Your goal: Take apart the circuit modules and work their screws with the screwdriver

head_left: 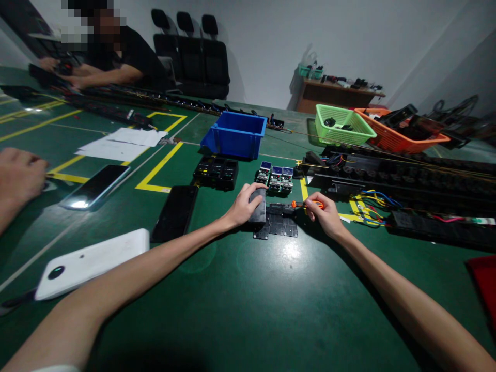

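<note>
My left hand (243,205) is closed around a small dark grey block (258,205) that stands on the edge of a flat black plastic plate (279,226) on the green table. My right hand (324,211) pinches an orange-handled screwdriver (306,204), its tip pointing left toward the plate. Just beyond lie three small circuit boards with blue displays (276,177) and a black module block (216,172).
A blue bin (235,135), a green basket (341,125) and an orange basket (399,135) stand farther back. Long black power strips (406,178) with coloured wires run along the right. Two phones (175,213) and a white device (91,262) lie left. Another person's hand (19,175) rests at the left edge; someone sits at the far left.
</note>
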A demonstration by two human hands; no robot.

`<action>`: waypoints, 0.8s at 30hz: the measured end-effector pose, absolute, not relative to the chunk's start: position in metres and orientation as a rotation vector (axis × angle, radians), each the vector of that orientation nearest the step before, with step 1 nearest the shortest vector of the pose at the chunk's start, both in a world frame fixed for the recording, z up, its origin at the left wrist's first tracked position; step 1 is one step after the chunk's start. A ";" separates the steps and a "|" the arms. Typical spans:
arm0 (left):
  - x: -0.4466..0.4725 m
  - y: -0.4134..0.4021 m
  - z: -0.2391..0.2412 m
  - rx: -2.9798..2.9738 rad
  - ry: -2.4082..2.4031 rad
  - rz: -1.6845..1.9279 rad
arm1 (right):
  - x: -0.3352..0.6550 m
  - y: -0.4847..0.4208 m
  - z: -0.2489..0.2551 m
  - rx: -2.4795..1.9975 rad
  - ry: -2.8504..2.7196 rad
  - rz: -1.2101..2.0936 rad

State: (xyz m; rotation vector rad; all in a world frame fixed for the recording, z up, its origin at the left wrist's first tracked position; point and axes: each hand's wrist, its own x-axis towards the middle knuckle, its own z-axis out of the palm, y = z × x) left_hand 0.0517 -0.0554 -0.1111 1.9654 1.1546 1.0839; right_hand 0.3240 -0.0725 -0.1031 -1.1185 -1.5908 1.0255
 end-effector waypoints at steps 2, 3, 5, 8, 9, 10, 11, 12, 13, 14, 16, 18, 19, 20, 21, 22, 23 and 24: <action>0.051 -0.055 -0.111 1.966 1.155 1.085 | 0.324 -0.073 -0.102 -1.114 -1.590 1.028; 0.051 -0.055 -0.111 1.967 1.154 1.085 | 0.324 -0.073 -0.102 -1.112 -1.590 1.031; 0.051 -0.055 -0.111 1.966 1.151 1.088 | 0.324 -0.073 -0.103 -1.111 -1.587 1.036; 0.051 -0.054 -0.112 1.966 1.142 1.094 | 0.324 -0.073 -0.103 -1.107 -1.583 1.044; 0.051 -0.054 -0.112 1.967 1.140 1.094 | 0.324 -0.073 -0.103 -1.104 -1.581 1.044; 0.051 -0.054 -0.112 1.966 1.139 1.093 | 0.324 -0.073 -0.103 -1.101 -1.581 1.044; 0.051 -0.055 -0.111 1.966 1.139 1.091 | 0.324 -0.072 -0.103 -1.098 -1.580 1.044; 0.051 -0.055 -0.111 1.966 1.139 1.091 | 0.324 -0.072 -0.103 -1.096 -1.579 1.043; 0.051 -0.055 -0.111 1.966 1.139 1.092 | 0.324 -0.072 -0.103 -1.094 -1.577 1.042; 0.051 -0.055 -0.111 1.967 1.137 1.093 | 0.324 -0.072 -0.103 -1.094 -1.575 1.041; 0.051 -0.055 -0.111 1.969 1.132 1.097 | 0.324 -0.072 -0.103 -1.094 -1.572 1.041; 0.051 -0.055 -0.112 1.971 1.127 1.102 | 0.324 -0.072 -0.104 -1.095 -1.574 1.044; 0.051 -0.054 -0.112 1.972 1.127 1.105 | 0.324 -0.072 -0.104 -1.096 -1.576 1.048; 0.051 -0.054 -0.112 1.973 1.127 1.107 | 0.324 -0.072 -0.103 -1.098 -1.576 1.053; 0.051 -0.054 -0.113 1.973 1.129 1.108 | 0.324 -0.072 -0.103 -1.098 -1.576 1.056; 0.051 -0.053 -0.113 1.974 1.131 1.107 | 0.324 -0.072 -0.103 -1.098 -1.576 1.057; 0.052 -0.053 -0.113 1.975 1.132 1.105 | 0.324 -0.072 -0.103 -1.097 -1.578 1.057; 0.052 -0.053 -0.114 1.976 1.134 1.104 | 0.324 -0.072 -0.103 -1.094 -1.581 1.055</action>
